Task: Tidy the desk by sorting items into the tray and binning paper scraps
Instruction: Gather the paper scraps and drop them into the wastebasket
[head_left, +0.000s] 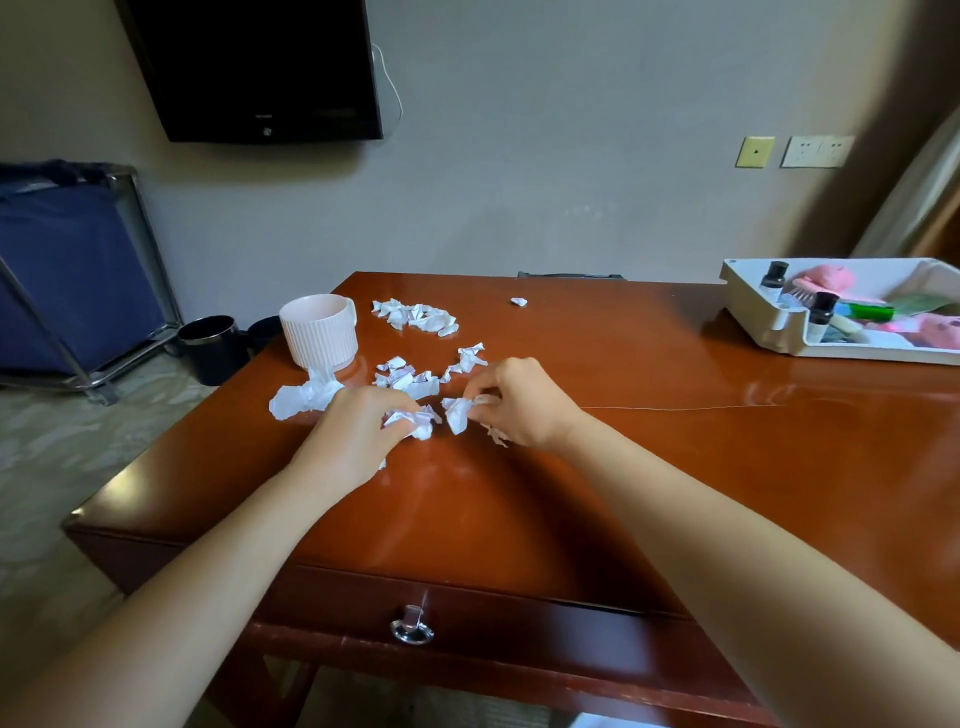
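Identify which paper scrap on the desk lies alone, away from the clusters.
The tiny scrap near the desk's far edge; all others lie bunched nearer the white cup.

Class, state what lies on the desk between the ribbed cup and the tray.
Head view: a heap of paper scraps, one lone scrap, then bare desk.

Worktop (623, 467) gleaming glossy reddish-brown. Paper scraps (415, 317) showing white, some carrying faint grey print. Cup (319, 330) showing pale pink, vertical ribbing running round it. Tray (753, 312) appearing off-white; bottles (820, 322) inside wearing black caps, cloth (828, 278) showing pink, small item (872, 313) glowing bright green. Laundry cart (67, 280) showing dark blue fabric, silver frame. Bin (213, 348) and screen (254, 67) appearing black. Wall (545, 156) showing grey; wall plate (754, 151) showing yellow.
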